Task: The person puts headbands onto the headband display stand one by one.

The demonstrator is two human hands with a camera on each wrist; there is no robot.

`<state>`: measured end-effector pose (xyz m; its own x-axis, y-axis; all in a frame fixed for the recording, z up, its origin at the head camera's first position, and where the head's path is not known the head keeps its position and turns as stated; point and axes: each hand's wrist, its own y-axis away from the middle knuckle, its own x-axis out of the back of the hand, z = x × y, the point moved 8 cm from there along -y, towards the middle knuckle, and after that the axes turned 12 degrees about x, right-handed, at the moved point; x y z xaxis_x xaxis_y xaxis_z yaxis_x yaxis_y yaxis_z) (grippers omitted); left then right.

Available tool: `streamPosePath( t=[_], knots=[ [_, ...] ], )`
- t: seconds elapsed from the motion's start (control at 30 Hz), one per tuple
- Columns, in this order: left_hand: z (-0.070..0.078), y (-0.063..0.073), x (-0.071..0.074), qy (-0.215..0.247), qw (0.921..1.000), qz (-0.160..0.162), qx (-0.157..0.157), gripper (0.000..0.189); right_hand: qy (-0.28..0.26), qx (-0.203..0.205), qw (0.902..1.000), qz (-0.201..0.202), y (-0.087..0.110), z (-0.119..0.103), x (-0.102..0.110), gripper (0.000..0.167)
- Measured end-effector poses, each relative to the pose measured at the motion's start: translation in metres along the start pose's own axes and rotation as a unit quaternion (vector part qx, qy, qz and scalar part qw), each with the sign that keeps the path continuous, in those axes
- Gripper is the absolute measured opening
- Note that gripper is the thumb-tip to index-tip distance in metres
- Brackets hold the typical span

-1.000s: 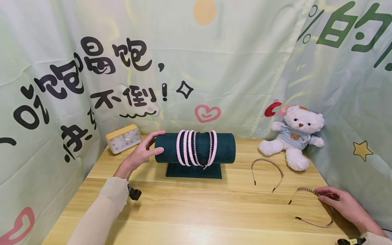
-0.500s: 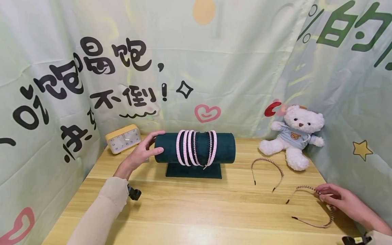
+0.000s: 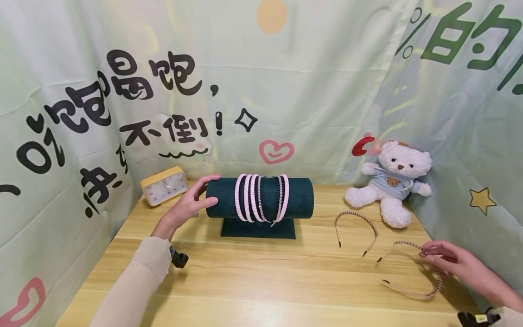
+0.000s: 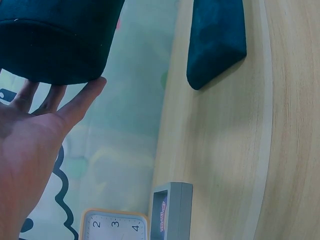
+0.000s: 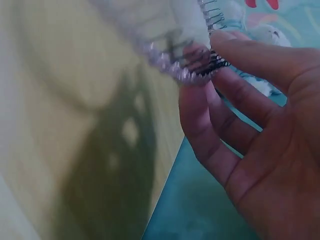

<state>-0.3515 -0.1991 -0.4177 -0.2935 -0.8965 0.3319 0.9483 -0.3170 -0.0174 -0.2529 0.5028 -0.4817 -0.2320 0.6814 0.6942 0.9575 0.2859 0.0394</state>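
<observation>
A dark teal velvet headband stand [image 3: 301,198] holds several pink headbands [image 3: 241,198] and darker ones on its roll. My left hand [image 3: 191,202] grips the roll's left end, thumb in front and fingers over the top and back; the left wrist view shows the fingertips at its round end face [image 4: 55,55]. At the far right, my right hand [image 3: 459,264] pinches a thin beaded headband [image 3: 438,288] at its arch between thumb and fingers. Its black tips point left. Close up, the right wrist view shows clear beads and fine wire teeth [image 5: 216,14] on it.
Another beaded headband [image 3: 359,214] lies on the wooden table [image 3: 310,286] right of the stand. Behind it sits a white teddy bear [image 3: 388,181]. A yellow clock [image 3: 165,187] stands at the back left, near a small grey box [image 4: 181,210]. Printed curtains enclose the table.
My right hand has raised the beaded headband and moved slightly up in the head view, its tips shifting left. My left hand and the stand have stayed in place.
</observation>
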Motion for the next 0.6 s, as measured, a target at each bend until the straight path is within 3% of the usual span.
streamPosePath(
  t=[0.2, 0.43, 0.6],
  knots=[
    [0.0, 0.0, 0.0, 0.002, 1.0, -0.001, 0.0, 0.065, -0.05, 0.052, 0.9973, 0.014, -0.002, -0.017, 0.001, 0.022],
    [0.0, 0.001, 0.001, 0.0, 1.0, -0.001, -0.005, 0.065, -0.066, 0.106, 0.9917, 0.034, -0.011, -0.045, 0.004, 0.025],
    [0.0, 0.0, 0.0, -0.002, 1.0, -0.001, -0.003, 0.066, -0.073, 0.12, 0.9893, 0.039, -0.016, -0.057, -0.001, 0.026]
  ],
)
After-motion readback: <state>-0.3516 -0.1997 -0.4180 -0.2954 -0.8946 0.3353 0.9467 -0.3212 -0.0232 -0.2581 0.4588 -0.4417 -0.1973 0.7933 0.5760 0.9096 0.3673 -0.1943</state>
